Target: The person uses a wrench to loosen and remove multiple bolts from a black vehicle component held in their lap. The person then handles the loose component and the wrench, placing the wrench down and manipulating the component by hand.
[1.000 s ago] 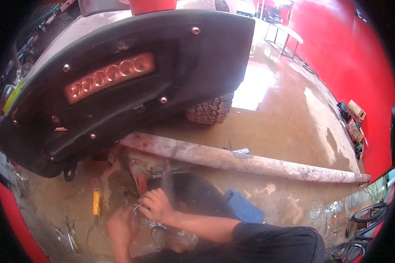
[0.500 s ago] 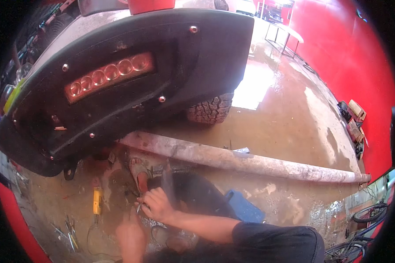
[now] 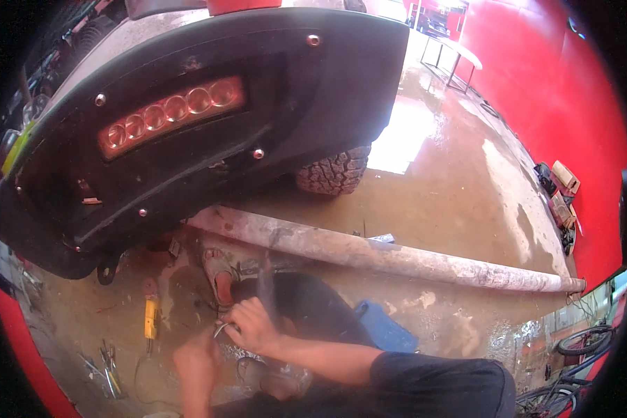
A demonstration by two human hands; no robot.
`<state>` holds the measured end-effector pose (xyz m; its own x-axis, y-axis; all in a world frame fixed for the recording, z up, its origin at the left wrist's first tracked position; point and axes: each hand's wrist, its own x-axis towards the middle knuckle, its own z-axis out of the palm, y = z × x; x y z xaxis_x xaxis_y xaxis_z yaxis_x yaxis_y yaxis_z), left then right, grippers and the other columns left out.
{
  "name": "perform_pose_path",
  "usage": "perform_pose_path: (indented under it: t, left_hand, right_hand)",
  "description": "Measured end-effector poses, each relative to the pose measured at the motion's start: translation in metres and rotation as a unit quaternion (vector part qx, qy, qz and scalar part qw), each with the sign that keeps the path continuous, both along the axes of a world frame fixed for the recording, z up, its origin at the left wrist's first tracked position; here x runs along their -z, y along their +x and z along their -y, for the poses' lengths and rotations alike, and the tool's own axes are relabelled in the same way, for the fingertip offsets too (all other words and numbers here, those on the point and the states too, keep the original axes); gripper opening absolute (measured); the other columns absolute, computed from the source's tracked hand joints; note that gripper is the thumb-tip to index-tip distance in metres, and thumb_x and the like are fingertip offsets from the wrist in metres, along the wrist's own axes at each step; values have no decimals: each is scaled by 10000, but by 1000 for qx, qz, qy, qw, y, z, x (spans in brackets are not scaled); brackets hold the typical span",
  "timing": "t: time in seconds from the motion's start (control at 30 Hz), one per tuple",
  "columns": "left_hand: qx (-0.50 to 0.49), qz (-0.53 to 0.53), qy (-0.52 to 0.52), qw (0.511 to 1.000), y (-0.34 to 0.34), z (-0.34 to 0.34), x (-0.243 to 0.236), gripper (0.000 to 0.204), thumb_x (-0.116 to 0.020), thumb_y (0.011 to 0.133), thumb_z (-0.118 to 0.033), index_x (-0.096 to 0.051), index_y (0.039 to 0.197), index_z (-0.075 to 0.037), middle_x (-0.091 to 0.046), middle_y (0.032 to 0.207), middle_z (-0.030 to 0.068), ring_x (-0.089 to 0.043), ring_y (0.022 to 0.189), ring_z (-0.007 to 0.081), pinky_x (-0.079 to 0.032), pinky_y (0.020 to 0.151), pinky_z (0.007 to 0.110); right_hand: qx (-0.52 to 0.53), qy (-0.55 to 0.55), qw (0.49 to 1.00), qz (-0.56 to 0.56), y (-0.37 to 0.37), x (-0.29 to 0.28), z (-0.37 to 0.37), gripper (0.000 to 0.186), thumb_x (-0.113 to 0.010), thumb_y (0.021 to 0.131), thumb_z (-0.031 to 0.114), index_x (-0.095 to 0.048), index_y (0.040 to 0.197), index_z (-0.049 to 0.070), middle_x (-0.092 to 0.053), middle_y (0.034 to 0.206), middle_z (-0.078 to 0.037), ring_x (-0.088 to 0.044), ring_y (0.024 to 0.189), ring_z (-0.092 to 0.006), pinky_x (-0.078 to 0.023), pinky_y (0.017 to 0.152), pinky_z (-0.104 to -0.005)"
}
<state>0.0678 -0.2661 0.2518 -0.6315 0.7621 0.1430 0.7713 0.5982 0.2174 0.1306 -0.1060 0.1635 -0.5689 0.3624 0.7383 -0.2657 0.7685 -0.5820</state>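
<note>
My right hand (image 3: 254, 326) is closed on a thin grey wire loop (image 3: 221, 330) low over the wet floor, in front of my dark-trousered knee (image 3: 310, 306). Just left of and below the loop is my left hand (image 3: 196, 362), blurred, its fingers up against the wire; its grip cannot be made out. My foot in a sandal (image 3: 219, 279) rests just above the hands. A black vehicle bumper (image 3: 313, 104) with a red light bar (image 3: 171, 115) hangs over the spot.
A long dirty pipe (image 3: 397, 254) lies across the floor behind my knee. On the left lie a yellow-handled tool (image 3: 150, 319) and pliers (image 3: 106, 368), with a blue pad (image 3: 386, 327) to the right. A knobby tyre (image 3: 331, 174) stands under the bumper; red walls enclose the room.
My left hand has shifted slightly right, closer to the right hand, and is blurred with motion. The right hand stays on the wire in nearly the same place.
</note>
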Motion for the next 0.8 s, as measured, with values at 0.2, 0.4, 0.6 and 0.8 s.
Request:
perform_pose_path:
  t: [0.2,0.4,0.6,0.8]
  left_hand:
    - [29,19,-11,999,-33,-7,35,512,-706,822,-135,-660,1332,-136,-720,821,162,-708,768,381,-551,689,520]
    - [249,-72,128,957,-92,-92,77,604,-696,833,-135,-606,1429,-180,-740,920,124,-715,865,368,-555,799,486]
    - [190,-1,92,977,-101,-67,77,434,-644,930,-115,-654,1361,-156,-737,980,164,-700,929,385,-544,835,489]
    - [113,57,78,989,-92,-40,66,303,-631,994,-147,-699,1290,-152,-749,1084,187,-705,981,405,-544,868,473]
  right_hand:
    - [-8,-30,998,49,25,-4,-4,198,-803,801,95,-621,876,66,-581,814,-93,-582,809,-297,-417,756,-421]
    - [9,-54,998,14,41,-3,-15,191,-820,813,121,-636,844,83,-637,848,-92,-591,768,-311,-440,742,-418]
    - [7,-4,1000,-4,17,-3,-12,170,-806,836,115,-650,885,66,-603,832,-79,-578,771,-287,-410,731,-408]
    - [-11,11,1000,-13,11,-7,6,178,-807,834,119,-661,924,72,-623,862,-75,-579,774,-279,-412,725,-399]
